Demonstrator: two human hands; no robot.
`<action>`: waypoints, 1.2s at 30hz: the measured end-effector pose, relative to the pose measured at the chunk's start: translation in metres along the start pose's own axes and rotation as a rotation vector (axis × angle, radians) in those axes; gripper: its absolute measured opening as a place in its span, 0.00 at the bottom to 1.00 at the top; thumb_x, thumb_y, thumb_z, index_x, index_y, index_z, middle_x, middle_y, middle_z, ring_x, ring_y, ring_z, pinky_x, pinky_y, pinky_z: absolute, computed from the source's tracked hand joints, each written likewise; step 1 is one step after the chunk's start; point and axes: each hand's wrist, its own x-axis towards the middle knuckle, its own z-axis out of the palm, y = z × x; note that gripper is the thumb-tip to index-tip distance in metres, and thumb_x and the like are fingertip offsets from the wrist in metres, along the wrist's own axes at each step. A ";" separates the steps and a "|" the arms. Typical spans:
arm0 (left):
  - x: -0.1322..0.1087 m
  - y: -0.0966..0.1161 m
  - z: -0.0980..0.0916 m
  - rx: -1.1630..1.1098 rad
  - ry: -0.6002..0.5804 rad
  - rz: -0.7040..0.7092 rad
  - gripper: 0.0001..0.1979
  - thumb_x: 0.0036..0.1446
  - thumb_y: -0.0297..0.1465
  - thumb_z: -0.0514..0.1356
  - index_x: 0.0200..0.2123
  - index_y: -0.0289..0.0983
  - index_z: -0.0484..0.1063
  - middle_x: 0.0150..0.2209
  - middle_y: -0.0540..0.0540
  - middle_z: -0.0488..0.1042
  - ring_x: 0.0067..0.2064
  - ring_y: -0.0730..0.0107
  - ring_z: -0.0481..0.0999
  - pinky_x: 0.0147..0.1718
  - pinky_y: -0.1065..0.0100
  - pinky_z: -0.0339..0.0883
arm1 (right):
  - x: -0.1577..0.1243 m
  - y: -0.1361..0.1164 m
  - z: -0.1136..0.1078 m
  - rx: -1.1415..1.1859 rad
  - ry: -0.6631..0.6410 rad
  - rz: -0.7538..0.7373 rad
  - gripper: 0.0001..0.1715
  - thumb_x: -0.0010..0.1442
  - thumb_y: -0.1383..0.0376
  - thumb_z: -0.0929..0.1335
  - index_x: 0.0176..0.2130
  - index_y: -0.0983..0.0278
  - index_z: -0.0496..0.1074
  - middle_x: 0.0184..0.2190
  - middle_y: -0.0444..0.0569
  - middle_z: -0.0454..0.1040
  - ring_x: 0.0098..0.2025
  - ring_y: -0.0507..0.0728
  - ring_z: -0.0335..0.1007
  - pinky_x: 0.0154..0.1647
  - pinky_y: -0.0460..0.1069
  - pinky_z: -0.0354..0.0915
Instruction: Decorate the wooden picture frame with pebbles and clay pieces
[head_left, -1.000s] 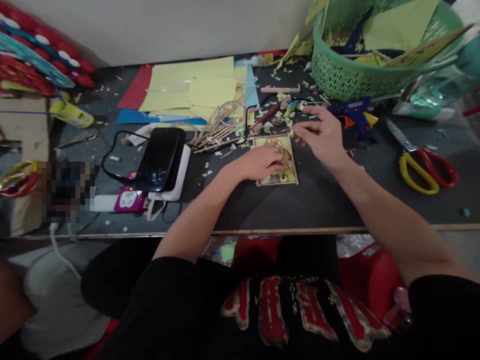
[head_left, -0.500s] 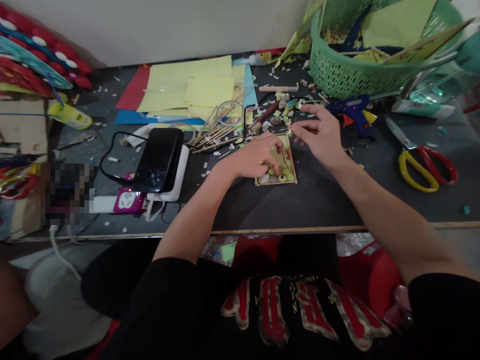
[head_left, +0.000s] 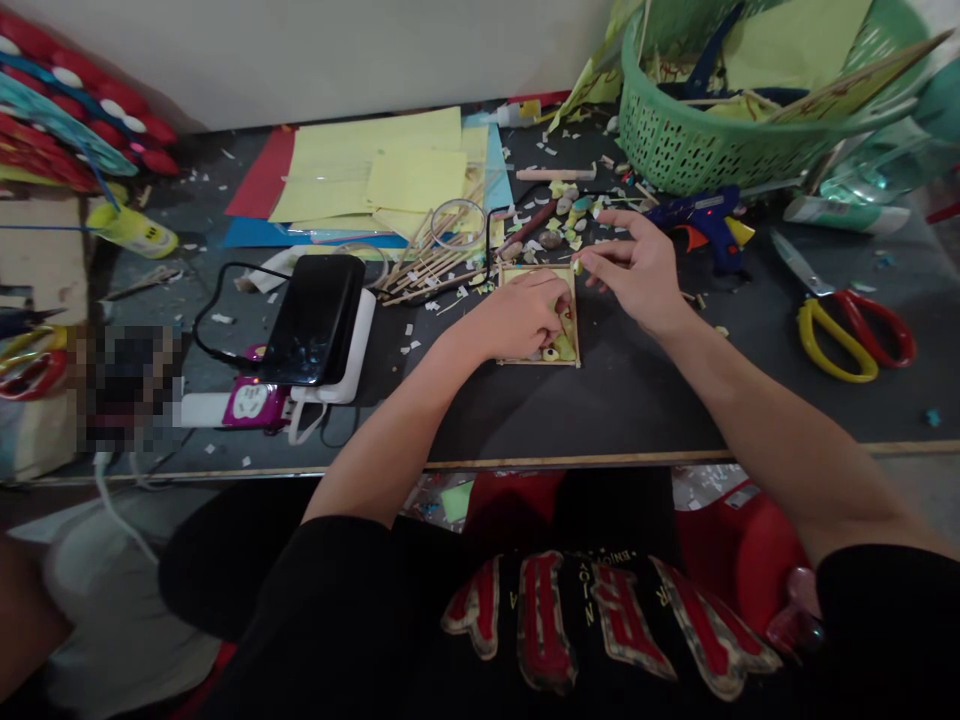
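A small stick-edged frame (head_left: 538,364) lies flat on the dark table, with pebbles and yellow-green pieces along its near side. My left hand (head_left: 526,318) rests over it, covering much of the inside. Its fingers are curled together; what is between them, if anything, is hidden. Just beyond the frame's right edge, my right hand (head_left: 637,275) pinches a small yellow-green piece (head_left: 577,267) between thumb and forefinger, with its other fingers raised. Painted pebbles (head_left: 551,240) and paper scraps are scattered behind both hands.
A blue glue gun (head_left: 709,225) and red-and-yellow scissors (head_left: 836,330) lie to the right. Behind them stands a green basket (head_left: 697,150). On the left are a phone (head_left: 315,320) with cables, thin wooden sticks (head_left: 431,262) and coloured paper sheets (head_left: 360,165).
The stick-edged frame has shifted slightly left. My left hand has moved right over it, and its spread fingers have curled together. My right hand keeps its pinch, almost in place.
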 end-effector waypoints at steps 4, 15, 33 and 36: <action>-0.002 -0.010 0.000 -0.105 0.019 -0.006 0.13 0.48 0.20 0.54 0.20 0.38 0.75 0.41 0.43 0.73 0.48 0.60 0.71 0.51 0.56 0.65 | 0.000 0.002 0.000 -0.019 -0.007 0.002 0.45 0.55 0.42 0.68 0.64 0.56 0.55 0.48 0.56 0.79 0.38 0.61 0.79 0.36 0.57 0.75; -0.021 -0.028 -0.020 -0.208 -0.143 -0.093 0.10 0.56 0.38 0.61 0.39 0.45 0.81 0.43 0.45 0.76 0.42 0.64 0.75 0.43 0.64 0.66 | 0.000 0.002 -0.001 -0.021 -0.013 -0.015 0.48 0.56 0.42 0.68 0.67 0.56 0.52 0.49 0.56 0.79 0.40 0.63 0.79 0.38 0.58 0.76; -0.036 -0.089 0.004 0.127 0.791 -0.676 0.20 0.67 0.44 0.48 0.43 0.41 0.75 0.43 0.41 0.79 0.50 0.57 0.75 0.55 0.52 0.66 | -0.011 -0.005 0.008 -0.014 -0.159 -0.028 0.38 0.53 0.51 0.72 0.59 0.60 0.64 0.41 0.52 0.81 0.36 0.60 0.79 0.40 0.57 0.75; -0.032 -0.089 0.008 0.158 0.726 -0.574 0.19 0.66 0.44 0.51 0.53 0.43 0.70 0.54 0.41 0.74 0.57 0.55 0.71 0.60 0.49 0.62 | -0.019 -0.008 0.015 -0.043 -0.223 -0.094 0.36 0.54 0.54 0.72 0.58 0.61 0.65 0.38 0.51 0.82 0.34 0.59 0.79 0.41 0.56 0.75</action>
